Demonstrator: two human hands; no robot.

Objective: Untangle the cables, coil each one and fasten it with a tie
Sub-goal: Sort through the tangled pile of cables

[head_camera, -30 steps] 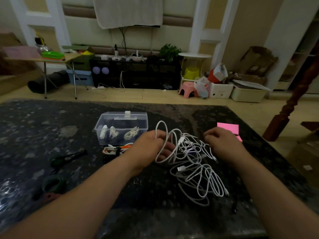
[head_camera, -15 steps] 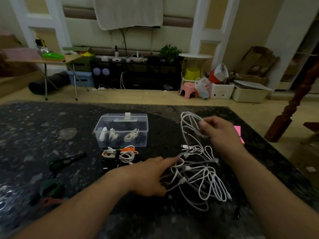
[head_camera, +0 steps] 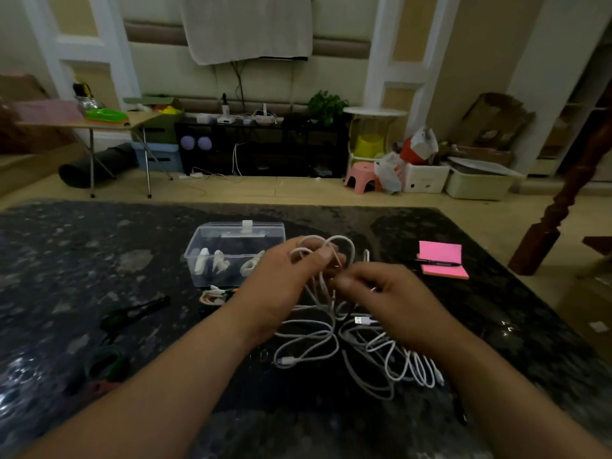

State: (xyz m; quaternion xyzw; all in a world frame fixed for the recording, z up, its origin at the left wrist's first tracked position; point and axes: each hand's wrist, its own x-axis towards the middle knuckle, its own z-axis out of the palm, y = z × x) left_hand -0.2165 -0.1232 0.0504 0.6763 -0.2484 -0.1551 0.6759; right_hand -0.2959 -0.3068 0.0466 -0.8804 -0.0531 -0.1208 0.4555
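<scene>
One clear plastic box [head_camera: 231, 256] stands left on the dark speckled worktop [head_camera: 66, 260]. Beside it the left hand [head_camera: 281, 289] grips raised loops of the tangled white cables [head_camera: 331, 336]; the right hand [head_camera: 394, 306] pinches a strand just beside. Remaining loops lie on the worktop beneath both hands, trailing rightward.

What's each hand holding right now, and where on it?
Both hold the white cable tangle: left hand grips its raised loops, right hand pinches strands beside them.
</scene>
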